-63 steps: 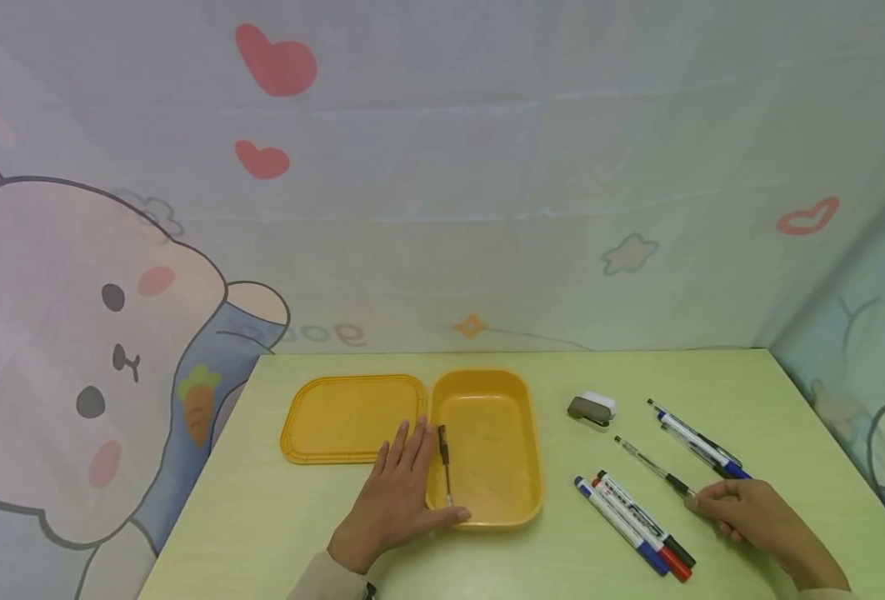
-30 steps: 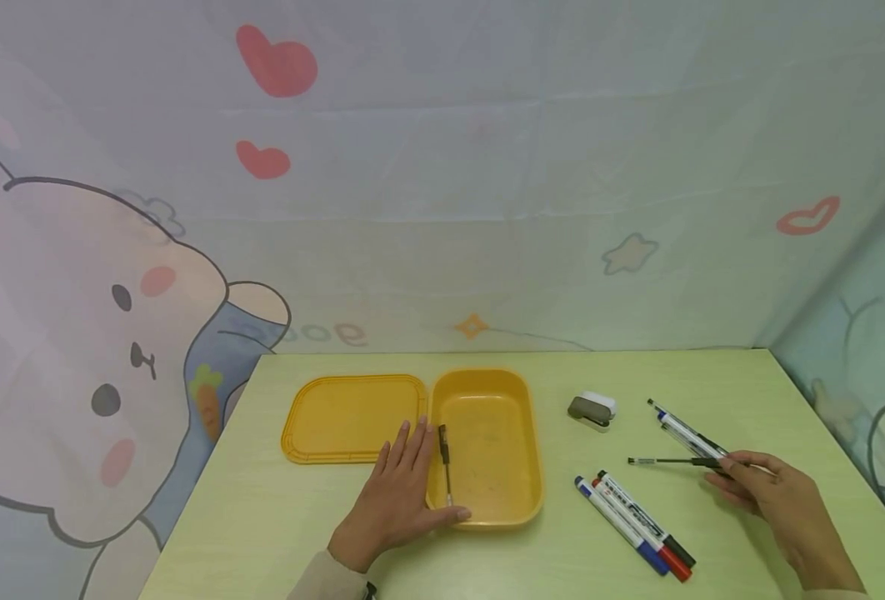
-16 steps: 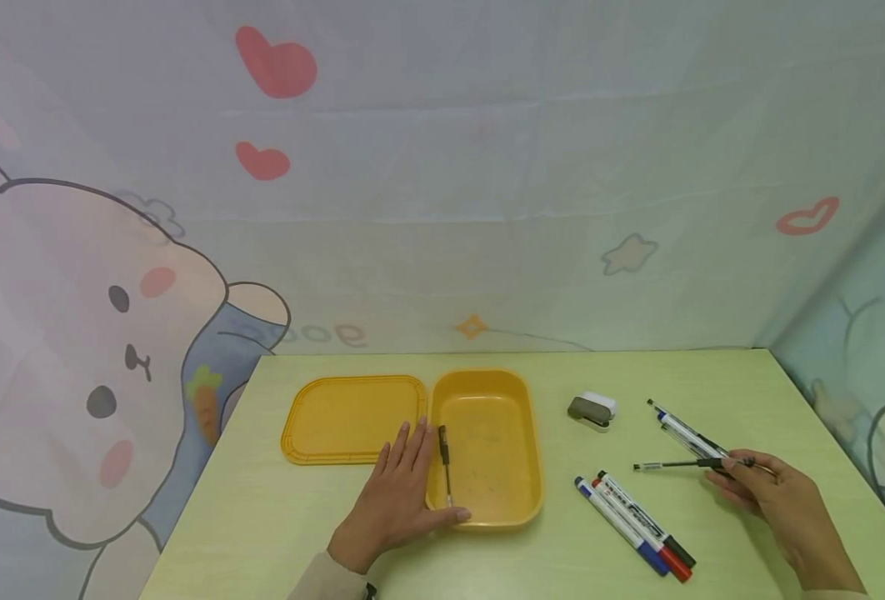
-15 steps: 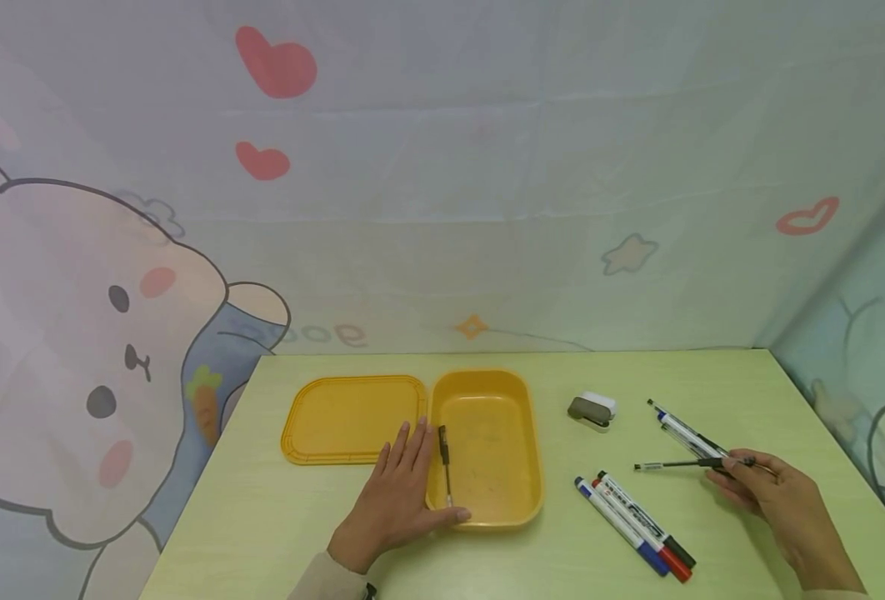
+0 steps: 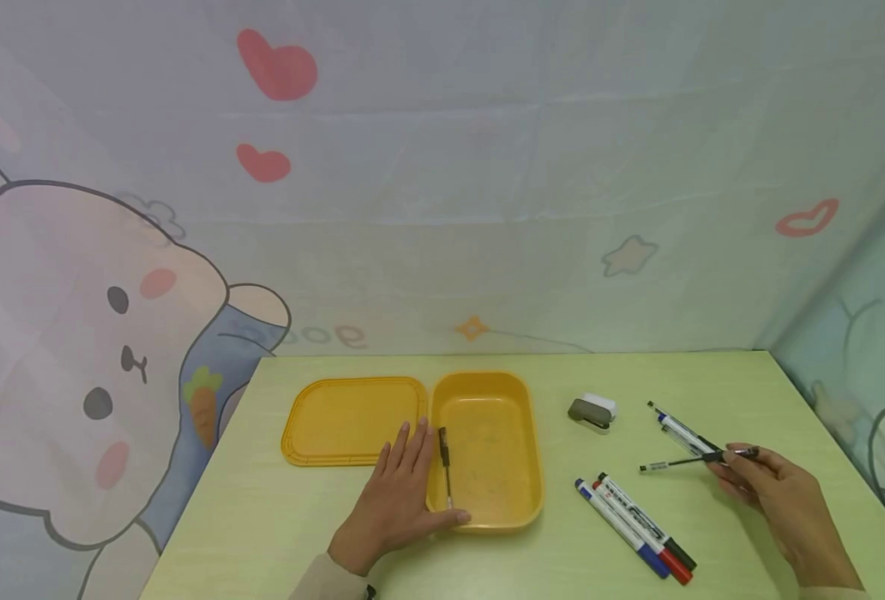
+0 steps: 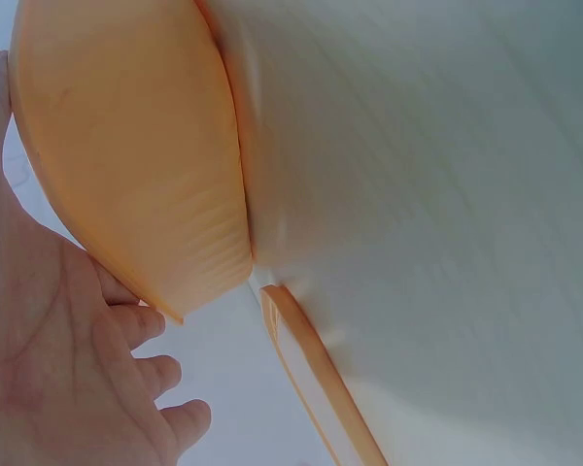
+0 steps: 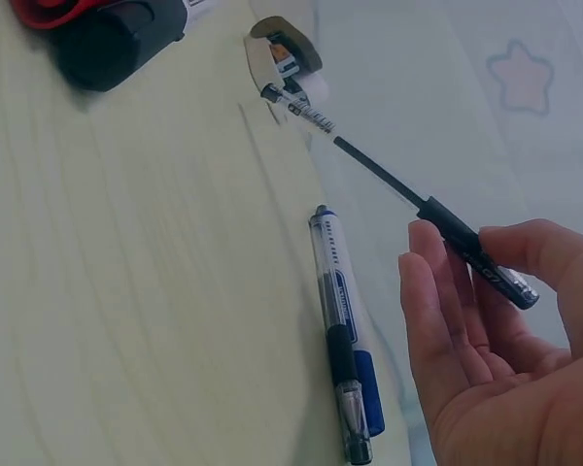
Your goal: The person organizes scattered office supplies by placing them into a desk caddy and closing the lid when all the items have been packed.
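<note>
My right hand (image 5: 776, 504) pinches a black gel pen with a clear barrel (image 5: 710, 457) between thumb and fingers, above the table. In the right wrist view the gel pen (image 7: 452, 231) slants across, its grip end at the fingertips. Below it lie a white-and-blue marker (image 7: 367, 383) and another black-gripped pen (image 7: 339, 351), side by side. My left hand (image 5: 386, 512) rests with straight fingers along the left rim of a yellow plastic box (image 5: 498, 467), thumb over its near corner. Inside the box, a black pen (image 5: 445, 450) lies along the left wall.
A yellow lid (image 5: 352, 421) lies flat left of the box. Right of the box sits a small grey stapler with a white piece behind it (image 5: 591, 412). Nearer lie a blue marker (image 5: 622, 529), a red-capped marker (image 5: 678, 569) and a black-capped marker (image 5: 641, 510). A printed curtain hangs behind.
My right hand has lifted the gel pen off the table, moved it away from me toward the other pens, and turned it nearly crosswise. The left hand has stayed put.
</note>
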A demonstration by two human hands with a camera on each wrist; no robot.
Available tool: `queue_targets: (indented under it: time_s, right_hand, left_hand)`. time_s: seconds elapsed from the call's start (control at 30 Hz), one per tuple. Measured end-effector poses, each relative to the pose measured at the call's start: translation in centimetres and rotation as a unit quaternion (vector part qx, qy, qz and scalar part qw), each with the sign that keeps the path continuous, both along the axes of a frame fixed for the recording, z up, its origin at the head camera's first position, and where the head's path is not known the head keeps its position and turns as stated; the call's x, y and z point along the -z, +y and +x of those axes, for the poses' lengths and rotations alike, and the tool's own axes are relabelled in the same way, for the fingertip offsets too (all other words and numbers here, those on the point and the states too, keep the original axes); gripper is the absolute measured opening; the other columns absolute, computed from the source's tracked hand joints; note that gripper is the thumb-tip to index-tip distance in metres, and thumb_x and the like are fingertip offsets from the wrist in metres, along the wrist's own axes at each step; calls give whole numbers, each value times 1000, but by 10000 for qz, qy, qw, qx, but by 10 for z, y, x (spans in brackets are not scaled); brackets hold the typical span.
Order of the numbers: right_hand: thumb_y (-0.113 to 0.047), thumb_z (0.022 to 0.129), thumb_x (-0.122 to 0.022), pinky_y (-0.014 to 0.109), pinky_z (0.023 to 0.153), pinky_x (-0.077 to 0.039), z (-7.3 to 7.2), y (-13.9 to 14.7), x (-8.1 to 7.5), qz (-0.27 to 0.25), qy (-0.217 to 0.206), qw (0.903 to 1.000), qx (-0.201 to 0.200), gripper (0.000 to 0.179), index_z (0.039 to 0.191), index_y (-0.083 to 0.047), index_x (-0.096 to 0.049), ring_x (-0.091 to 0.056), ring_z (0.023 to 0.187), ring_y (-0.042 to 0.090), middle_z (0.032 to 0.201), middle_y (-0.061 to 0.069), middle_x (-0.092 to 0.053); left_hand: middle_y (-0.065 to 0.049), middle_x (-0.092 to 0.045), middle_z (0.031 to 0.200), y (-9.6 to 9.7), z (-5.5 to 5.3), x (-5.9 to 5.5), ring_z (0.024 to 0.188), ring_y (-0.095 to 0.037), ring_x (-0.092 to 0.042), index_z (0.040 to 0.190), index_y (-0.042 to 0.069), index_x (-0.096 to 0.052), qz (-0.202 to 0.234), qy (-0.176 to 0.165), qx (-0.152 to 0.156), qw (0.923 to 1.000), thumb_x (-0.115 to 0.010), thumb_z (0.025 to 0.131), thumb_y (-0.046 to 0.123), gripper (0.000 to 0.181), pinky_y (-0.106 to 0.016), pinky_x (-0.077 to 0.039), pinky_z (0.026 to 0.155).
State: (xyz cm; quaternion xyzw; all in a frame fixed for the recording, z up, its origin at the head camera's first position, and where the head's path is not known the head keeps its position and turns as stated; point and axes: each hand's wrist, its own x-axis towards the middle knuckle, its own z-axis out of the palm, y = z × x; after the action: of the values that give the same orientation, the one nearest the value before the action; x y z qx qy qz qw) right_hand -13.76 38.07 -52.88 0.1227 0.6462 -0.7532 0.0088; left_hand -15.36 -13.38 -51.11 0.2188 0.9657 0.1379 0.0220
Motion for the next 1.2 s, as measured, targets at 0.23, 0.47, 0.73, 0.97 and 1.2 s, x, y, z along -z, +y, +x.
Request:
queue_targets:
  time_s: [0.23,0.47,0.73,0.97,1.2]
  right_hand:
    - [-12,98,-68,32,83,-59,-2,-3,-5,-428,502,9978,9,11,106,-14,-76,-76,93,17,104,-5,-73]
    - [-7,100,-65,33,84,-59,-4,-7,-9,-696,645,9954,-120,14,108,-12,-75,-76,94,18,104,-1,-73]
    - [-8,102,-61,34,87,-57,-9,-12,-10,-643,834,9935,-443,16,114,-7,-71,-75,100,18,110,-1,-73]
    - [-10,102,-61,37,85,-58,-16,-17,-13,-520,841,9940,-461,14,113,-6,-70,-76,98,22,112,-1,-71]
    - [-5,101,-62,36,84,-59,-21,-26,-19,-547,803,9931,-656,16,114,-9,-69,-76,96,23,107,4,-76]
  left_hand:
    - [-11,-6,171,0,0,1,157,-36,-3,164,9,-3,-48,85,20,10000,-51,86,83,118,-60,-15,123]
    - [-11,-6,171,0,0,0,157,-36,-5,164,9,-5,-151,159,13,9998,-48,85,85,118,-59,-16,123]
    - [-11,-6,171,-1,0,1,157,-37,-5,164,8,-5,-166,165,22,9997,-47,85,86,119,-60,-16,123]
    - [-10,-4,171,-1,-1,2,157,-36,-5,164,8,-4,-204,156,28,9997,-46,85,86,118,-60,-15,123]
    - [-11,-4,171,-1,-1,2,157,-36,-4,164,8,-4,-192,150,40,9997,-46,85,86,118,-60,-15,123]
